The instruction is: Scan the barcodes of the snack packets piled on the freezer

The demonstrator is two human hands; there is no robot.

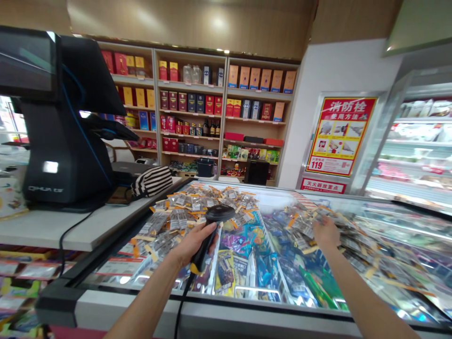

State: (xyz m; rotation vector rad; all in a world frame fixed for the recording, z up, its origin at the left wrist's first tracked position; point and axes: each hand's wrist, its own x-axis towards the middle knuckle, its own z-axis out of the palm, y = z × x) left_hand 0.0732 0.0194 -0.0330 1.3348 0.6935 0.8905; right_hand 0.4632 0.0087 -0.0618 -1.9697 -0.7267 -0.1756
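My left hand [192, 244] is wrapped round the grip of a black barcode scanner [215, 221], whose head points away over the glass lid of a chest freezer [247, 301]. A black cable hangs from the scanner's base. My right hand [325, 231] reaches out over a heap of small clear packets with orange labels [310, 221] on the lid; its fingers rest among the packets and are partly hidden. A second heap of the same packets [190, 207] lies beside the scanner.
A black checkout terminal [60, 141] stands on a white counter [45, 226] at the left, with a striped pouch [151, 181] beside it. Shelves of boxed goods [226, 108] fill the back wall. A red fire-hydrant poster [339, 134] and a refrigerated display case [416, 146] stand at the right.
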